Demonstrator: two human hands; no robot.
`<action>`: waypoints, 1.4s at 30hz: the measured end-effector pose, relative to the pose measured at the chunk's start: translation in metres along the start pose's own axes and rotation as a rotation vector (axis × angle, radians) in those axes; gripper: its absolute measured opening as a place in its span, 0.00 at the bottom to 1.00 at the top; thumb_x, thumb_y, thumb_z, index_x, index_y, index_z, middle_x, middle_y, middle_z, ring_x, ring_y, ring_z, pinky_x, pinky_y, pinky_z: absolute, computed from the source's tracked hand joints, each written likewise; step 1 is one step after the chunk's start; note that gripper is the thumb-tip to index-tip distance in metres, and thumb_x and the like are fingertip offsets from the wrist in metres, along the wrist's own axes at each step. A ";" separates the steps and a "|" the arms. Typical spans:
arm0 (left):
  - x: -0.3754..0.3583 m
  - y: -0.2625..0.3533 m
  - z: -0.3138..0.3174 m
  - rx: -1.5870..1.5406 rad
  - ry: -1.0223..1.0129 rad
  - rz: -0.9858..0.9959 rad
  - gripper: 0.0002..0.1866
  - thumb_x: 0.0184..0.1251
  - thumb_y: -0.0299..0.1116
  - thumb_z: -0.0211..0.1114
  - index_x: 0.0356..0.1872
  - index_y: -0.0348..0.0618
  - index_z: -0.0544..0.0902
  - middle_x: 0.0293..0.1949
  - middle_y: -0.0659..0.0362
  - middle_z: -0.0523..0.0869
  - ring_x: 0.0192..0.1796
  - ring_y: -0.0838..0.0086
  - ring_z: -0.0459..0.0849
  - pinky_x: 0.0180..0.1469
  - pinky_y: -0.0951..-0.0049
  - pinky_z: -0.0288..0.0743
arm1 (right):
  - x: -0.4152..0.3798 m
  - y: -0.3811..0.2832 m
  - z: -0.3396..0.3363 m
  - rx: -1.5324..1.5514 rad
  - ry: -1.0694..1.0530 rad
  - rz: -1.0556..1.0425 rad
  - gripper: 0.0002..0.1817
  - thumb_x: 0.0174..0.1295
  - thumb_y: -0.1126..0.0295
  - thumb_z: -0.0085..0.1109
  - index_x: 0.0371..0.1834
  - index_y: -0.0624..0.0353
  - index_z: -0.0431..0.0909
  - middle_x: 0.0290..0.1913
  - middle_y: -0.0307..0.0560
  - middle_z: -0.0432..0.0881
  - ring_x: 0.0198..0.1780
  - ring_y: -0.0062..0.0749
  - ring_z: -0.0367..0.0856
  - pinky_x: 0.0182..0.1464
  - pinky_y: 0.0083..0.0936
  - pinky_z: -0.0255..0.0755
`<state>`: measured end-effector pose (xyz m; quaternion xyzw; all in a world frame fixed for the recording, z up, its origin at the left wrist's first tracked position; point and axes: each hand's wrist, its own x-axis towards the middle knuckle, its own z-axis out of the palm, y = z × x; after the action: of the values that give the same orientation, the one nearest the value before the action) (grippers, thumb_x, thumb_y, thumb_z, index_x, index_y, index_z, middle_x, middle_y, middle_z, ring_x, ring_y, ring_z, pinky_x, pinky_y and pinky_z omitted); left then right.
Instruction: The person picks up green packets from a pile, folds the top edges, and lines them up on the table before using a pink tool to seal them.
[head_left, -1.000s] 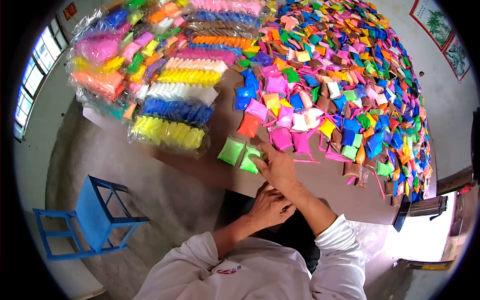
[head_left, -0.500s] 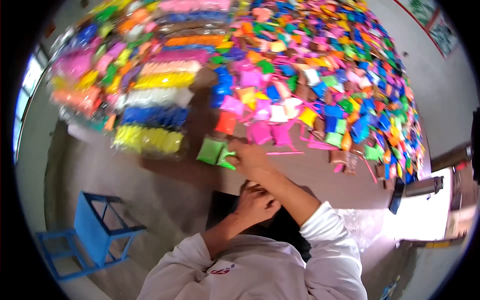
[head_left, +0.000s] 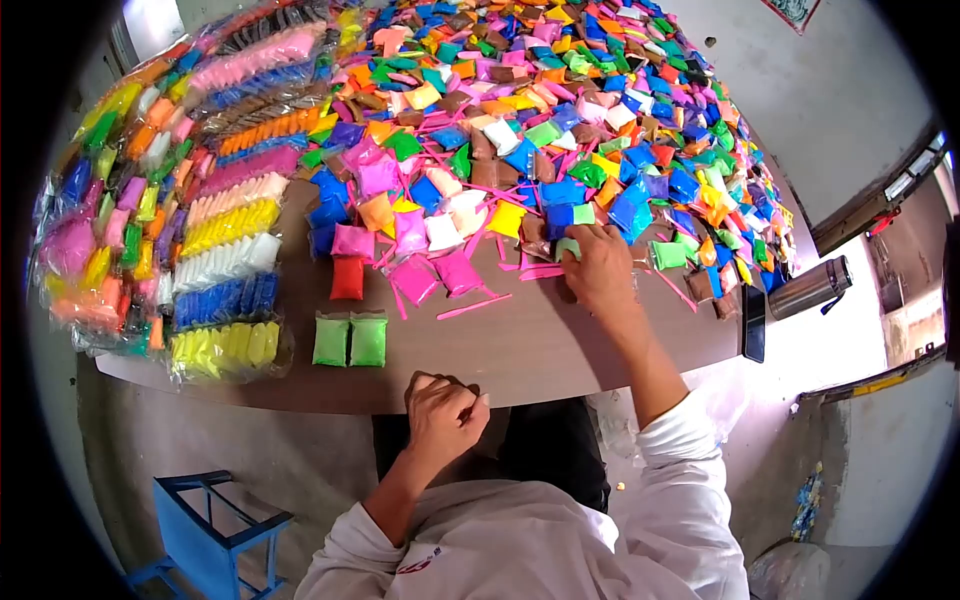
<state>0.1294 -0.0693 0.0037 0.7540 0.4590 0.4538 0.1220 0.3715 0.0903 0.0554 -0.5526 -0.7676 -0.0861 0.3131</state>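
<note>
Two light green packets (head_left: 350,341) lie side by side on the table near its front edge. A red packet (head_left: 347,278) sits just behind them. My right hand (head_left: 603,270) is at the near edge of the loose pile, its fingers closed on another light green packet (head_left: 567,247); the fingers partly hide it. Brown and blue packets touch that spot. My left hand (head_left: 445,410) is curled at the front table edge, right of the green pair, with nothing visible in it. Pink packets (head_left: 458,272) and thin pink sticks (head_left: 474,306) lie between the hands and the pile.
A large heap of coloured packets (head_left: 600,100) covers the back of the table (head_left: 540,350). Clear bags of sorted packets (head_left: 225,290) line the left. A phone (head_left: 754,325) and a metal flask (head_left: 810,288) are at the right edge. A blue stool (head_left: 205,535) stands on the floor, lower left.
My right hand has left the green pair and moved right to the pile. The two green packets now lie neatly side by side. My left hand stays curled near the table edge. The view has shifted.
</note>
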 end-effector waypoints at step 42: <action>0.006 -0.006 -0.020 -0.278 -0.157 -0.191 0.21 0.67 0.43 0.65 0.19 0.40 0.72 0.15 0.53 0.71 0.20 0.59 0.69 0.28 0.62 0.61 | -0.116 -0.113 -0.017 1.333 -0.551 0.540 0.10 0.71 0.70 0.59 0.48 0.66 0.82 0.38 0.33 0.82 0.38 0.12 0.74 0.41 0.14 0.69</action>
<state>0.1111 -0.0659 0.0142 0.7162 0.4502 0.4388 0.3030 0.2985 -0.0519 0.0258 -0.4167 -0.5462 0.6148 0.3874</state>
